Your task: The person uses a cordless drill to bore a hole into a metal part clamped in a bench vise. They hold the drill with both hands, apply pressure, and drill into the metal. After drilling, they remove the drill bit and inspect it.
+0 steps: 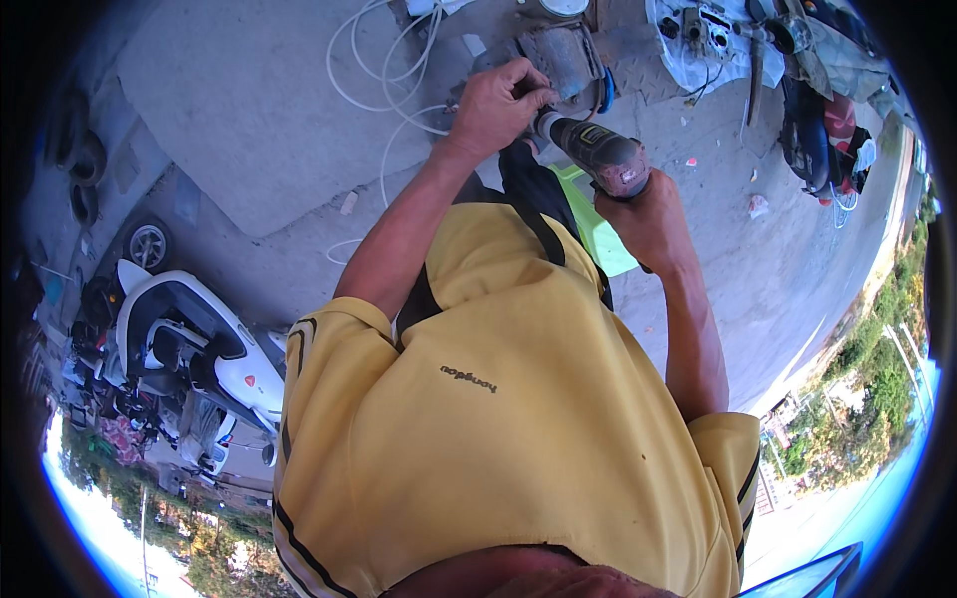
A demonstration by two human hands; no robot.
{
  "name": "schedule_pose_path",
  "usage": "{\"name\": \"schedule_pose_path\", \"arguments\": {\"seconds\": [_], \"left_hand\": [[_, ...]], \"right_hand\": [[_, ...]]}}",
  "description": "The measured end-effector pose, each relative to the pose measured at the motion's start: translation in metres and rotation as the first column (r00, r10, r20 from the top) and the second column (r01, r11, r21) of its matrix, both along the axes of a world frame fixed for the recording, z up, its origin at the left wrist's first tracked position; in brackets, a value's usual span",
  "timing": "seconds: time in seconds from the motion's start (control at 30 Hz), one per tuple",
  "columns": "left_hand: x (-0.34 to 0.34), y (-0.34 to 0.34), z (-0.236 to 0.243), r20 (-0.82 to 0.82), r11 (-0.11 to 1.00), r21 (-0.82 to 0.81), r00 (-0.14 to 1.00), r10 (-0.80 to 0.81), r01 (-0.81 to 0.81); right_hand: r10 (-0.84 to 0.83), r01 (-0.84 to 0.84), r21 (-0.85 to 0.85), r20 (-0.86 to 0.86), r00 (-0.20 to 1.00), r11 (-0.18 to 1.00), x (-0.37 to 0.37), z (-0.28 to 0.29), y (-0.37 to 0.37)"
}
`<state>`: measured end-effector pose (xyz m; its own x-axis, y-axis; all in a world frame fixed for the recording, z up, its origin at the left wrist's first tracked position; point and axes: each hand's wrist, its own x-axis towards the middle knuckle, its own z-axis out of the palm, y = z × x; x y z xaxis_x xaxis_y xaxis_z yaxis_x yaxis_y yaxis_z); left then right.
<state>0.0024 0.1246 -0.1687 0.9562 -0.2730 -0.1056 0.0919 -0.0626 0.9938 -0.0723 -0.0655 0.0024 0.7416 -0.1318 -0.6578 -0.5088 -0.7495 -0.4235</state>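
My right hand is closed round the grip of a dark power drill, whose front end points up-left toward a worn metal block with a blue curved piece at its right side. My left hand is at the near-left of that block, just beyond the drill's front end, with fingers and thumb pinched on something small that I cannot make out. The drill's tip is partly hidden by that hand. A pale green plastic stool shows below the drill.
A white hose lies coiled on the concrete at upper left. Metal parts rest on a white sheet at upper right, near a dark seat-like object. A white scooter, a wheel and tyres are at left.
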Motion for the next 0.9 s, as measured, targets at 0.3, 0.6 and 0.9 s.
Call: {"name": "schedule_pose_path", "arguments": {"seconds": [0.3,0.6,0.9], "left_hand": [[0.0,0.0,0.002,-0.004,1.0,0.025,1.0,-0.007,0.007],[0.0,0.0,-0.001,-0.004,1.0,0.001,1.0,0.009,-0.009],[0.001,-0.001,0.001,-0.011,1.0,0.027,1.0,0.005,-0.005]], "right_hand": [[-0.004,0.004,0.007,-0.01,1.0,1.0,0.0,0.001,-0.001],[0.018,-0.019,0.022,0.053,0.998,1.0,-0.002,-0.005,-0.004],[-0.123,0.12,-0.075,-0.038,0.992,0.99,-0.006,0.004,-0.025]]}}
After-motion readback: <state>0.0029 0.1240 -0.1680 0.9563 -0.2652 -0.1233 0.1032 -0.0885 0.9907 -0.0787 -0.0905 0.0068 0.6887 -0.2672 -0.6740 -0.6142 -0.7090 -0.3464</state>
